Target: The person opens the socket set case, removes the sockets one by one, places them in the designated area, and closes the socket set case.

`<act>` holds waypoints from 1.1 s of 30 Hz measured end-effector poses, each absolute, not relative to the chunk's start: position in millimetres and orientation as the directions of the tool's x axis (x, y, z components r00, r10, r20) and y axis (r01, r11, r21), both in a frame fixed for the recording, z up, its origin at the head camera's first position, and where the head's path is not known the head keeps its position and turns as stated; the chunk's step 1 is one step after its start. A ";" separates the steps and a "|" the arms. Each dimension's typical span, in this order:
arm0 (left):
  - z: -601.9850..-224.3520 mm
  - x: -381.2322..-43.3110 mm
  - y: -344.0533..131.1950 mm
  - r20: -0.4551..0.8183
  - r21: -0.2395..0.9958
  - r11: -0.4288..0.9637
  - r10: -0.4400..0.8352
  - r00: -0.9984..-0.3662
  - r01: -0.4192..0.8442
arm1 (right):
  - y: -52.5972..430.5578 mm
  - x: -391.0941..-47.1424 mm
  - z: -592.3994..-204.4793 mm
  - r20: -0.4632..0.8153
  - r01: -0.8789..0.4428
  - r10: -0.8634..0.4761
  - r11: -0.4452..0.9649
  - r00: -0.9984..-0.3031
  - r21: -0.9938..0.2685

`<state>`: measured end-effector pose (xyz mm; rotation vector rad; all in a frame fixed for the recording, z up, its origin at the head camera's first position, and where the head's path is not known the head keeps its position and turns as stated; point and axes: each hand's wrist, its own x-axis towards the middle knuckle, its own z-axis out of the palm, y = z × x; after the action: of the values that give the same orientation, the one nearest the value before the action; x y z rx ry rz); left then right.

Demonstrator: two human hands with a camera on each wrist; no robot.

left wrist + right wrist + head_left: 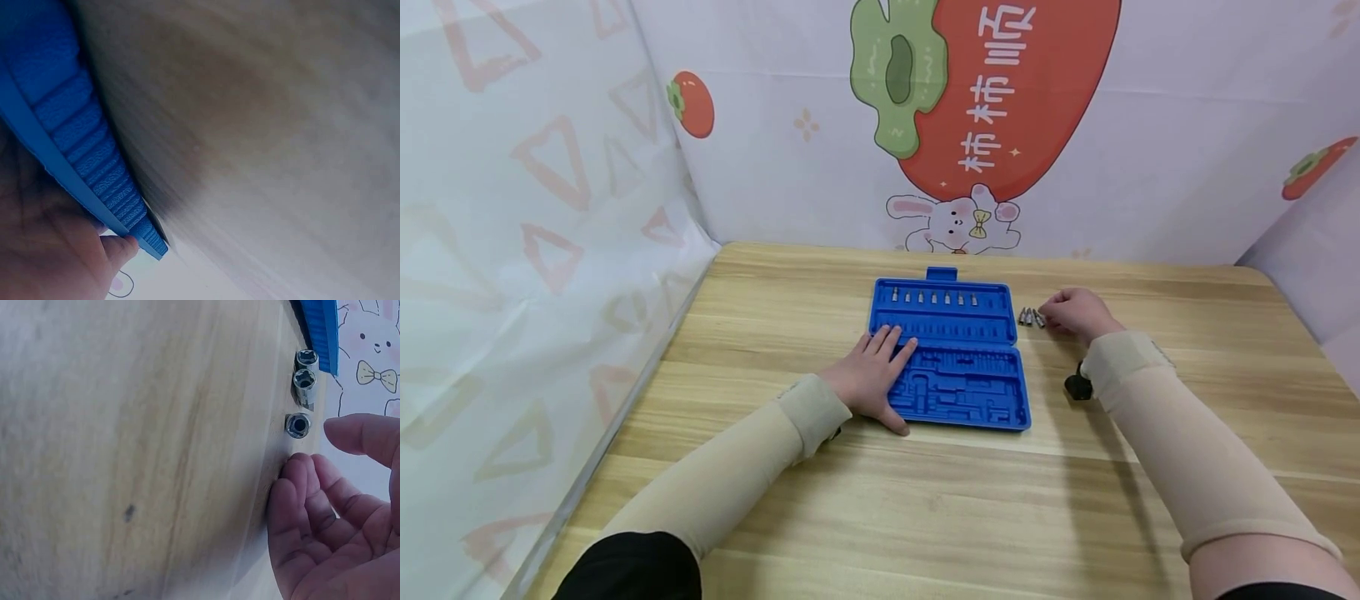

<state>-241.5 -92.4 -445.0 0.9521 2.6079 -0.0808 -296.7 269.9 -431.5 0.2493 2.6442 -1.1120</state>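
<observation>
**Sockets waiting beside the open case**

Closest to us are the two forearms in beige sleeves (730, 467), reaching out over the pale wooden table (925, 517). The left hand (871, 377) lies flat, fingers straight and spread, pressing on the left edge of the open blue plastic tool case (951, 354); it grips nothing, just steadies the case. From the left wrist view the ribbed blue rim sits against the palm, with a fingertip at its corner.

The right hand (1077, 313) rests on the table just to the right of the case, fingers loosely bent and parted, with nothing in them. Their tips are just beside three small silver metal sockets (1031, 317) that lie in a short row on the wood, near the case's right edge. The right wrist view shows the nearest socket (297, 424) just clear of the fingertips (300, 464), not yet touched.

A row of small bits (934, 297) already stands in the upper half of the case; the moulded slots in the lower half look vacant. A small black object (1078, 387) lies by the right wrist.

To my eye, the step in hand is reaching for a socket. The next move calls for a neat pinch on the nearest one without nudging its neighbours, while the left hand keeps the case from sliding.
</observation>
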 end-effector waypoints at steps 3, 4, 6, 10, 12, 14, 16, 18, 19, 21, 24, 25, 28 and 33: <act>-445.5 -241.7 -91.6 -0.353 0.071 0.772 0.611 -0.708 0.631 | 264.9 -296.3 -428.4 -0.296 0.225 0.045 0.760 -0.954 -0.609; -445.7 -241.9 -91.8 -0.354 0.070 0.773 0.610 -0.709 0.631 | 262.6 -296.1 -427.2 -0.293 0.212 0.041 0.785 -0.955 -0.582; -446.2 -242.4 -92.0 -0.358 0.071 0.774 0.608 -0.708 0.629 | 256.5 -296.3 -425.6 -0.286 0.187 0.036 0.834 -0.957 -0.519; -448.1 -243.5 -92.0 -0.360 0.066 0.774 0.608 -0.708 0.630 | 243.9 -296.9 -424.8 -0.281 0.184 0.061 0.881 -0.958 -0.436; -448.4 -243.5 -91.8 -0.360 0.066 0.774 0.607 -0.709 0.630 | 240.1 -298.5 -426.4 -0.283 0.196 0.077 0.887 -0.956 -0.419; -448.2 -243.2 -91.6 -0.360 0.069 0.776 0.606 -0.709 0.628 | 239.3 -300.4 -428.1 -0.280 0.196 0.082 0.892 -0.957 -0.407; -447.7 -243.3 -91.5 -0.361 0.070 0.777 0.604 -0.710 0.625 | 240.3 -301.7 -428.6 -0.281 0.193 0.079 0.894 -0.956 -0.405; -447.4 -243.8 -91.7 -0.362 0.069 0.777 0.604 -0.710 0.625 | 241.6 -301.9 -428.3 -0.282 0.184 0.068 0.893 -0.957 -0.410; -447.6 -243.9 -91.7 -0.361 0.071 0.777 0.605 -0.710 0.626 | 242.5 -301.5 -427.9 -0.283 0.180 0.062 0.893 -0.957 -0.414; -448.2 -244.6 -91.7 -0.357 0.073 0.774 0.609 -0.708 0.629 | 243.9 -300.3 -426.3 -0.284 0.167 0.045 0.891 -0.958 -0.422; -449.3 -245.6 -91.9 -0.355 0.072 0.769 0.615 -0.704 0.635 | 245.9 -298.0 -423.5 -0.278 0.145 0.024 0.894 -0.960 -0.423; -449.6 -245.8 -92.0 -0.354 0.070 0.769 0.615 -0.705 0.635 | 246.3 -297.3 -422.3 -0.276 0.138 0.019 0.897 -0.961 -0.420; -450.5 -246.4 -92.4 -0.353 0.065 0.772 0.611 -0.709 0.633 | 245.8 -296.0 -420.7 -0.276 0.134 0.015 0.898 -0.961 -0.418; -451.0 -246.1 -92.2 -0.350 0.071 0.770 0.614 -0.707 0.634 | 245.1 -295.5 -422.3 -0.281 0.141 0.014 0.888 -0.960 -0.438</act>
<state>-246.1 -92.2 -451.0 0.9547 2.6104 -0.0771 -295.5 245.1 -422.3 0.1171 2.7854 -0.6763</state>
